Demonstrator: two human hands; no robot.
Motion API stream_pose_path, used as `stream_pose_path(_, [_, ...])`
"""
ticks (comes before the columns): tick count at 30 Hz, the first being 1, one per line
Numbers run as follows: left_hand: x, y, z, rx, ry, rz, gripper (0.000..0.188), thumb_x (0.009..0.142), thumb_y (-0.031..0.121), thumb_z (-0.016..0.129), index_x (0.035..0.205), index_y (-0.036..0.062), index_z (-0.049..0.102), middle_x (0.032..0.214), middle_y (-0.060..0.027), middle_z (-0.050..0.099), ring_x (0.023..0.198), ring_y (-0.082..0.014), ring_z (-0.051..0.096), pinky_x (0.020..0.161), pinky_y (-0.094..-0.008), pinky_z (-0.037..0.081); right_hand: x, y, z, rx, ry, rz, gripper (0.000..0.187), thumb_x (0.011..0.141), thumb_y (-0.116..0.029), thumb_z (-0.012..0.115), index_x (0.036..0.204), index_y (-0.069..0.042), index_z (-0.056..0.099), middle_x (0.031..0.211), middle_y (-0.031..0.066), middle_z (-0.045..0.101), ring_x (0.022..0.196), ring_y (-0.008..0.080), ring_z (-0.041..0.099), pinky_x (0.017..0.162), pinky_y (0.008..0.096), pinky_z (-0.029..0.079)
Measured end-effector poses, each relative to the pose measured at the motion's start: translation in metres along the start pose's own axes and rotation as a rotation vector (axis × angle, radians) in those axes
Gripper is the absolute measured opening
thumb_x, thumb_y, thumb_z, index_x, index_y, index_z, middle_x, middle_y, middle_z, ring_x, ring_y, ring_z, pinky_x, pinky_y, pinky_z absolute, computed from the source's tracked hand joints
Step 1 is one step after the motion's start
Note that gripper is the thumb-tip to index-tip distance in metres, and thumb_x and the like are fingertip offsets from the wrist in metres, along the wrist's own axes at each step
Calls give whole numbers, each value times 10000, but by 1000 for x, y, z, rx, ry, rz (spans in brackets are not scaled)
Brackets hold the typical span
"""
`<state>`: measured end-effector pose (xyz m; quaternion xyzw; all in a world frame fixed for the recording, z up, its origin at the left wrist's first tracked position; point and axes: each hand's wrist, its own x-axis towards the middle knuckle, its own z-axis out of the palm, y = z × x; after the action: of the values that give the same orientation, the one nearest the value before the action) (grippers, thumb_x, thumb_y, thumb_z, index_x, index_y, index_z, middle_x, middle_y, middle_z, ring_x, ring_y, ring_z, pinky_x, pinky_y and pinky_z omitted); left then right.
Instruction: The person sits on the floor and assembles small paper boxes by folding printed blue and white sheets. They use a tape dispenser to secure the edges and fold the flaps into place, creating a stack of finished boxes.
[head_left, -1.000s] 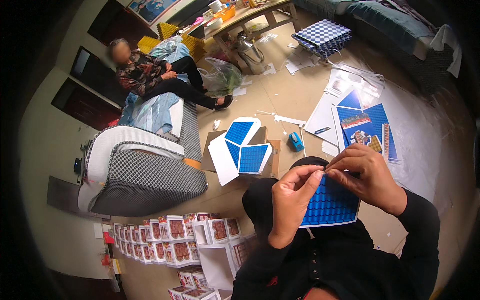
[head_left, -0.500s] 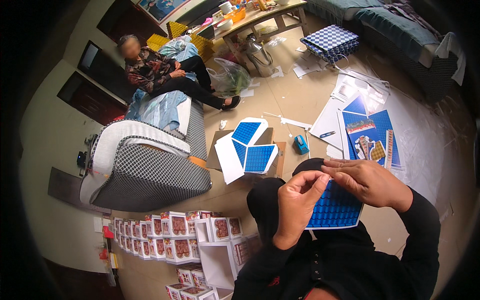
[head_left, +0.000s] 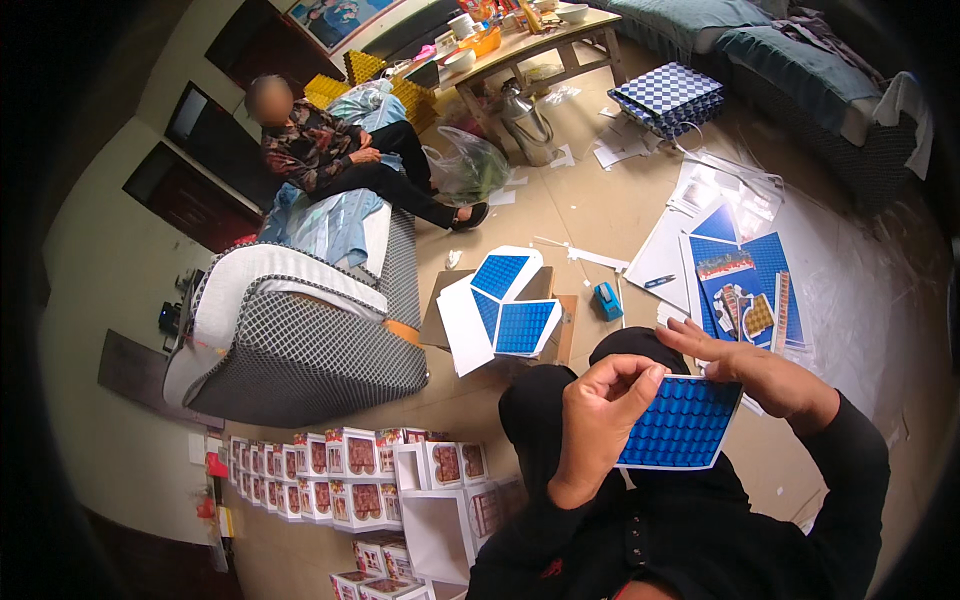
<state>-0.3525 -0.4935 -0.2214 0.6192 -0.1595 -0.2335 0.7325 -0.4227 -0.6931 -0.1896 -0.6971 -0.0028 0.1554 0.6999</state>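
Over my lap is a card (head_left: pixel 682 428) printed with a blue roof-tile pattern and edged in white. My left hand (head_left: pixel 598 418) pinches its upper left corner between thumb and fingers. My right hand (head_left: pixel 765 378) lies stretched out along the card's upper right edge, fingers straight and not wrapped round it. Ahead of my knees, a low stool (head_left: pixel 563 340) carries a pile of similar blue tile-printed cards (head_left: pixel 528 328) and white card pieces (head_left: pixel 470 338). To the right of the stool a small blue tape dispenser (head_left: pixel 606 300) rests on the floor.
Printed blue sheets (head_left: pixel 768 262) and a pen-like tool (head_left: pixel 659 281) lie on white sheeting at right. Rows of small printed house-like boxes (head_left: pixel 353 453) stand at lower left. A person (head_left: pixel 315 150) sits on the sofa (head_left: pixel 320 345). A table (head_left: pixel 545 38) and checkered box-shaped bag (head_left: pixel 670 95) stand farther off.
My right hand has lifted away from my left fingertips and moved right, with its fingers stretched out. The left hand keeps its pinch on the card. The view has shifted slightly.
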Motion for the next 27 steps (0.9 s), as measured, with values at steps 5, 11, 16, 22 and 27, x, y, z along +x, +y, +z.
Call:
stream_pose_path(5, [-4, 5, 1, 7, 14, 27, 151, 923, 100, 664, 993, -34, 664, 876, -16, 676, 770, -20, 589, 684, -156, 473, 7, -2, -1, 29, -33, 21, 591, 894, -181, 446, 1481, -144, 393, 1585, 135, 235, 1499, 294, 10, 1184, 412, 45])
stream_pose_path(11, [-8, 9, 0, 19, -17, 83, 129, 912, 75, 673, 981, -34, 662, 871, -22, 677, 765, -26, 593, 683, -159, 478, 5, -2, 2, 127, -56, 7, 618, 885, -171, 491, 1490, -136, 373, 1587, 139, 229, 1498, 292, -15, 1180, 398, 27])
stream_pose_path(16, [-14, 17, -11, 41, 26, 122, 106, 872, 9, 680, 966, -32, 652, 929, -98, 700, 815, -92, 643, 751, -206, 512, 9, -13, 14, 217, -54, 41, 746, 802, -110, 484, 1522, -107, 286, 1606, 124, 176, 1501, 265, -11, 1181, 385, 43])
stream_pose_path(22, [-12, 23, -29, -33, 140, 277, 73, 846, 27, 674, 904, 5, 636, 903, -117, 689, 821, -136, 639, 765, -261, 511, 2, 8, 3, 257, 51, -62, 838, 760, -145, 552, 1527, -40, 230, 1613, 128, 134, 1496, 266, 60, 1189, 355, 53])
stream_pose_path(27, [-12, 21, -51, 15, 169, 736, 131, 864, 101, 658, 945, 63, 563, 959, -91, 608, 903, -152, 597, 808, -303, 512, 20, 47, -10, 260, 244, -94, 943, 825, -575, 622, 1525, -79, 230, 1574, 211, 174, 1464, 342, 168, 1185, 475, 137])
